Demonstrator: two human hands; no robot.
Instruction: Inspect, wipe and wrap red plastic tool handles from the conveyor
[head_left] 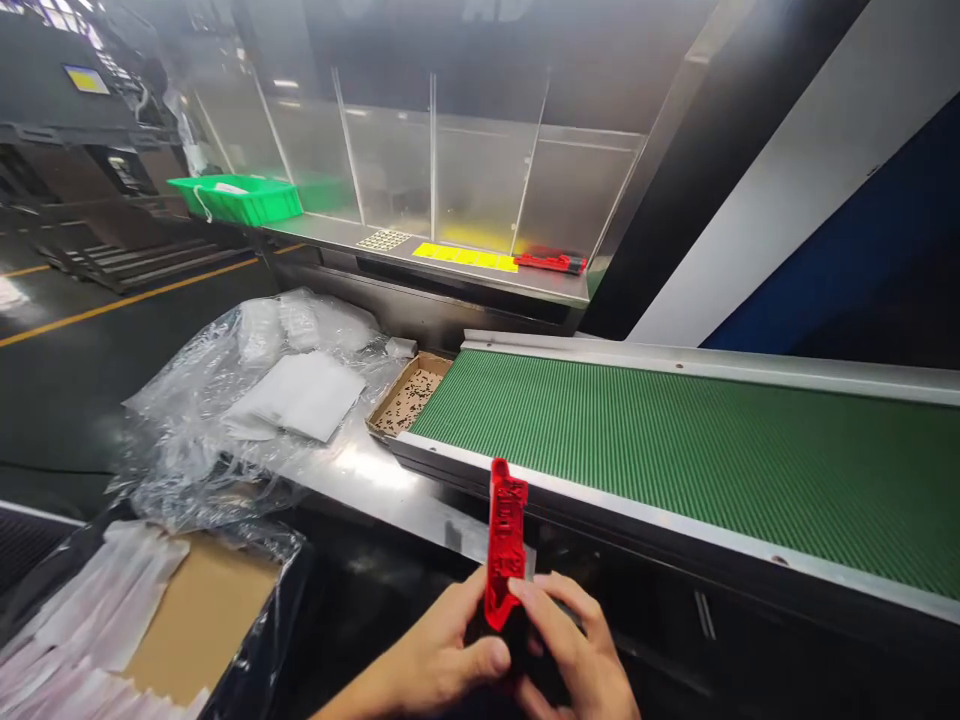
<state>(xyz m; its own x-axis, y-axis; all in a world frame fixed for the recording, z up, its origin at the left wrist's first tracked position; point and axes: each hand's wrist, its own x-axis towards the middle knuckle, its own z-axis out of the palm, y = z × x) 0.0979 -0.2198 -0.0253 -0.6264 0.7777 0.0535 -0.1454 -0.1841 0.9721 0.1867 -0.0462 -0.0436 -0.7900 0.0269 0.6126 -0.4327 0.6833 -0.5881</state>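
The left hand (442, 642) has its fingers closed around the lower end of a red part (508, 522), the thumb on the near side. The right hand (576, 640) lies against the same end from the other side, one fingertip on the part's lower right edge; whether its thumb pinches as well cannot be told, since the underside is hidden. The part stands nearly upright above both hands, its recessed, ribbed face turned to the wearer, its upper end overlapping the near rail of the conveyor in view.

Beyond the hands runs the green ribbed belt (637, 440) between pale metal rails. At its left end sits a shallow cardboard tray (420, 384) scattered with small dark bits. Left of that, on a steel table (375, 480), white sheets (296, 395) lie on crumpled clear plastic (202, 365). Nearer, at lower left, a plastic-lined box holds a brown cardboard sheet (206, 610) beside pale, pinkish wrapping (97, 610).

Along the ledge (345, 234) behind, left to right: a green bin (259, 205), a pale patterned card (384, 240), a yellow strip (465, 257) and a second red piece (551, 262) with a black end.
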